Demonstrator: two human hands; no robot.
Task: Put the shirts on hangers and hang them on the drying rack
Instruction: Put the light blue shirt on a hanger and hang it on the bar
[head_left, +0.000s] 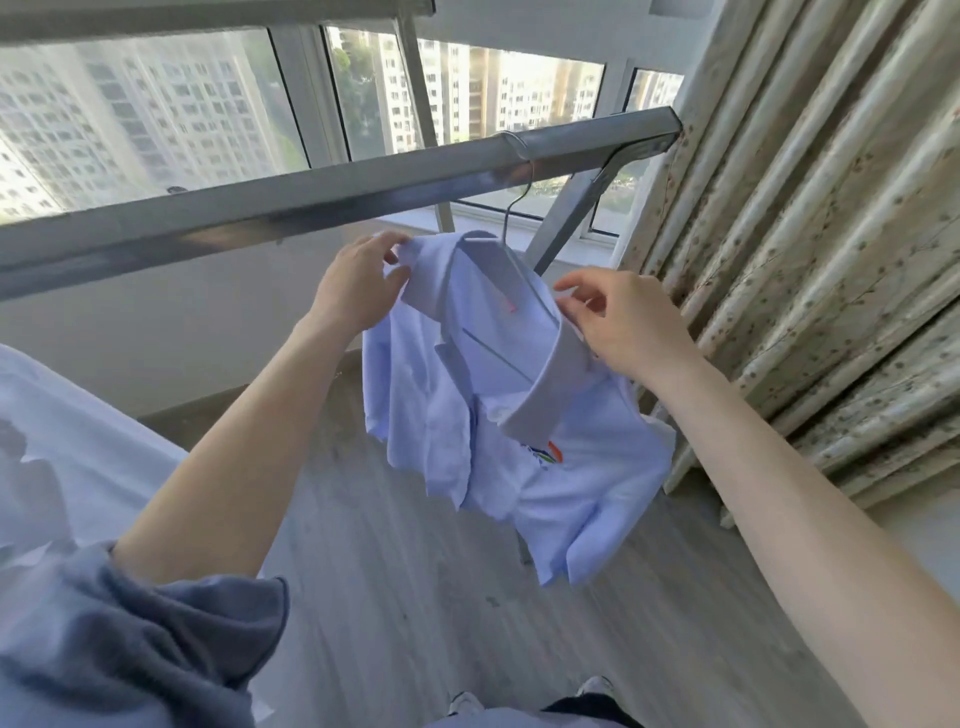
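— How far along?
— One shirt (519, 467) is on its hanger (511, 208), hooked over the drying rack bar (311, 197). My left grip (358, 291) and right grip (628, 322) each pinch its collar.
— Any left?
— Pale cloth (78, 441) at my left, perhaps another

Over rack bar (311, 202): hanger (505, 221) hooked, shirt (519, 415) on it; window (156, 114) behind, curtain (805, 208) at right.
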